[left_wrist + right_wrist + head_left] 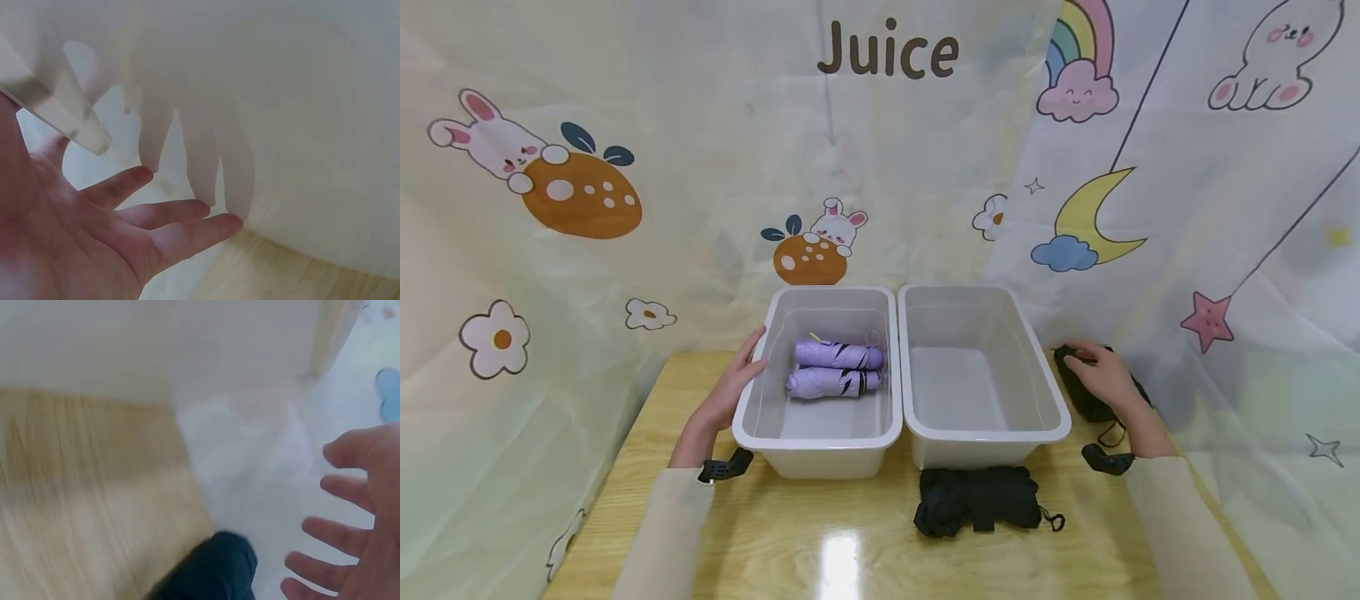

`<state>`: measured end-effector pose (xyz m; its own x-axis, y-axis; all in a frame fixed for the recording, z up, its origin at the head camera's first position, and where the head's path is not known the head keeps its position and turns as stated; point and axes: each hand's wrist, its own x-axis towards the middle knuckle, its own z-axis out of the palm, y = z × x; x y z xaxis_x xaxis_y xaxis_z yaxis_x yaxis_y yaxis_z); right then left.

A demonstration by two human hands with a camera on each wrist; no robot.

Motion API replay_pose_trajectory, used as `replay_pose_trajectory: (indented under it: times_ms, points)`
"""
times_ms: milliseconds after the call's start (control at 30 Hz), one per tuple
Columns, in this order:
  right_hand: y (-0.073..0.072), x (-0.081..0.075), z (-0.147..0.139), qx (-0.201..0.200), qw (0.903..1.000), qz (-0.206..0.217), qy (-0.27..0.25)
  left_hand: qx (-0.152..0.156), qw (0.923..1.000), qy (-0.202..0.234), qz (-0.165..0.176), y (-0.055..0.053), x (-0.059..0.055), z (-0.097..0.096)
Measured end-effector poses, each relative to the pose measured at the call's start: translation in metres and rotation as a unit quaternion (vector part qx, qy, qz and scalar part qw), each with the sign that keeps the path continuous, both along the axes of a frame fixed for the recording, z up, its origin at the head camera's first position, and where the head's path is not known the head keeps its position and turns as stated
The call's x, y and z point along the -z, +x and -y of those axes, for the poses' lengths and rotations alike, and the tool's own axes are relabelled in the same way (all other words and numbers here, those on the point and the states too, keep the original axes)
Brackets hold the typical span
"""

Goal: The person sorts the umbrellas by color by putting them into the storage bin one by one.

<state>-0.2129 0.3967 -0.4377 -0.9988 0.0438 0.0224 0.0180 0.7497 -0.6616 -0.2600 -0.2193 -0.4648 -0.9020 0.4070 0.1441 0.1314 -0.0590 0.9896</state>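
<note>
My left hand is at the outer left side of a white bin. In the left wrist view its straight, spread fingertips touch the bin's wall. Inside that bin lie two folded purple umbrellas, the farther one and the nearer one, side by side. To the right of a second bin, my right hand hovers over a folded black umbrella, partly hiding it. The right wrist view shows the right hand's fingers spread, apart from the black umbrella, holding nothing.
The second white bin stands against the first and holds nothing. In front of it lies another folded black umbrella with a wrist loop. Behind the wooden table hangs a printed cloth.
</note>
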Motion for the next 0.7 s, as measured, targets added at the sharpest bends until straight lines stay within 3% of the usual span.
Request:
replay_pose_trajectory:
  times_ms: [100, 233, 467, 700]
  points:
    - [-0.008, 0.008, -0.014, 0.005, 0.9979, 0.007, 0.064, 0.009, 0.9999, -0.005, -0.002, -0.003, 0.002, -0.001]
    - [-0.022, 0.022, -0.022, 0.008, 0.9925, 0.033, 0.118, -0.007, 0.9992, -0.035, -0.016, -0.007, -0.002, 0.003]
    - [-0.035, 0.045, -0.028, 0.042, 0.9859, 0.076, 0.143, 0.003, 0.9967, -0.081, -0.006, -0.018, -0.011, 0.008]
    - [-0.036, 0.065, -0.034, 0.088, 0.9764, 0.119, 0.158, 0.005, 0.9977, -0.065, 0.019, -0.019, -0.009, 0.005]
